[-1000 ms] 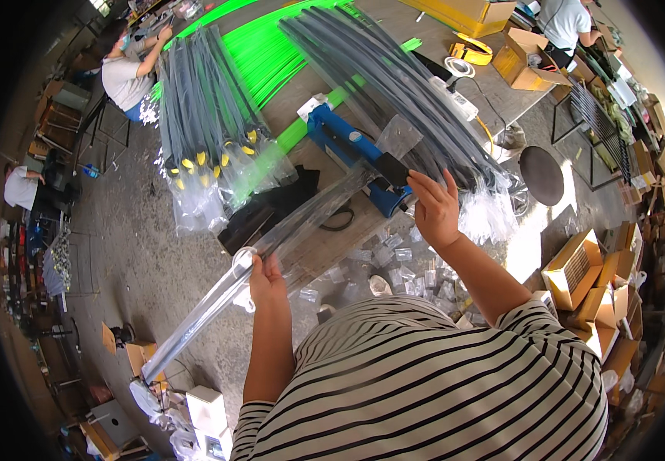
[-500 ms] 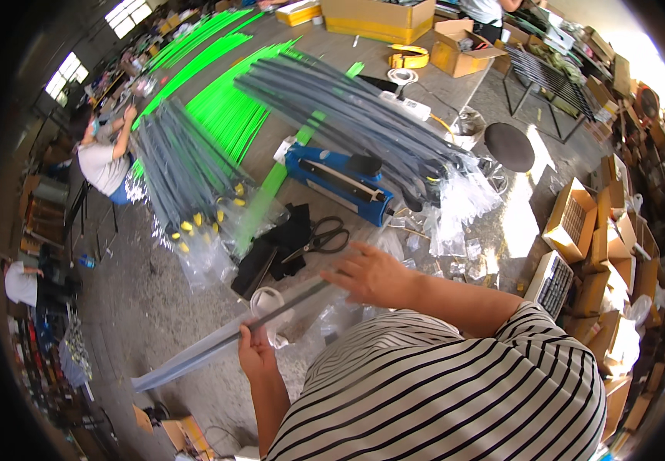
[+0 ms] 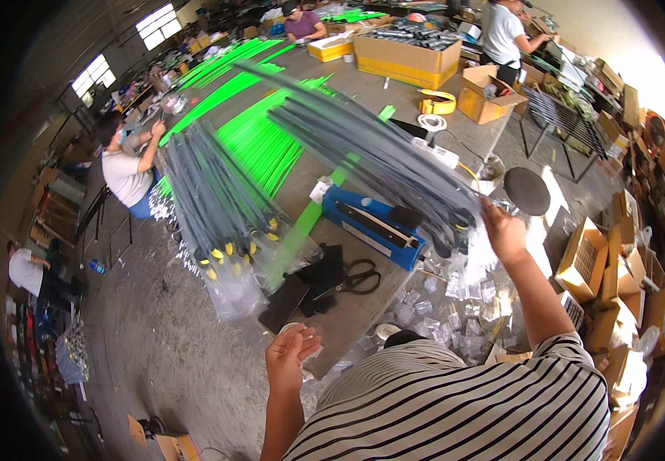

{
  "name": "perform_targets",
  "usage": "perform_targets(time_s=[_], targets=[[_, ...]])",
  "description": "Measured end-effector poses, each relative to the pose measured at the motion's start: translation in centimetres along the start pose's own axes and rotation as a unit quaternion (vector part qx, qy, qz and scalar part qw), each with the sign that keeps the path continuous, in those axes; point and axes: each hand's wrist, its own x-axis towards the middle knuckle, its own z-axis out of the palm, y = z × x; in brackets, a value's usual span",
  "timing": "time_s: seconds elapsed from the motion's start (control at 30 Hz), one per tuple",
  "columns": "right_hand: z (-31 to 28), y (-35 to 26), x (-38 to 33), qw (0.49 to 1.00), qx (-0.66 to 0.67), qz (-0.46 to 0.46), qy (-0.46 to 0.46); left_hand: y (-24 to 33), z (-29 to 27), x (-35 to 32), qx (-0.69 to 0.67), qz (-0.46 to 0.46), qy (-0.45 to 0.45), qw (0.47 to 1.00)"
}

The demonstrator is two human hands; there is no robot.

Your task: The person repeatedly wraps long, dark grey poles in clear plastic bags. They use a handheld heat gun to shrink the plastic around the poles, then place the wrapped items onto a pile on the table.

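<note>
My right hand (image 3: 506, 233) is closed round the near end of a long thin grey rod in a clear plastic sleeve (image 3: 394, 138), blurred by motion. It lies over a pile of similar bagged rods (image 3: 348, 142). My left hand (image 3: 290, 355) is at the table's near corner, fingers apart, seemingly holding nothing. It partly hides a white roll there. Beyond it are a black cloth (image 3: 321, 280) and black-handled scissors (image 3: 360, 277). A blue bag sealer (image 3: 371, 227) stands between the rod pile and a second bundle of bagged rods (image 3: 213, 177) with yellow ends.
Bright green rods (image 3: 259, 142) cover the far left of the table (image 3: 363, 303). A yellow tape roll (image 3: 437, 102) and cardboard box (image 3: 486, 94) stand at the back right. Small clear bags (image 3: 444, 319) litter the floor. One co-worker (image 3: 126, 169) sits at left. A round stool (image 3: 527, 191) stands right.
The bagged rod has gone from across my front to the right-hand pile. My right hand has moved right and away with it; my left hand has let go of it.
</note>
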Motion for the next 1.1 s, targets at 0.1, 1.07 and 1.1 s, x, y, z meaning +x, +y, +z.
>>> perform_targets(time_s=[0.1,1.07,1.1], targets=[[4.8,4.2,2.4,0.999,0.001,0.034,-0.041,-0.4,-1.2,0.6,-0.008,-0.012,0.061,0.998],[35.1,-38.2,18.7,0.879,0.248,-0.035,-0.406,-7.5,-2.5,-14.0,-0.159,-0.021,0.537,0.828],[34.7,-38.2,19.2,0.878,0.252,-0.004,-0.406,-7.7,-2.6,-14.3,-0.163,-0.013,0.530,0.832]])
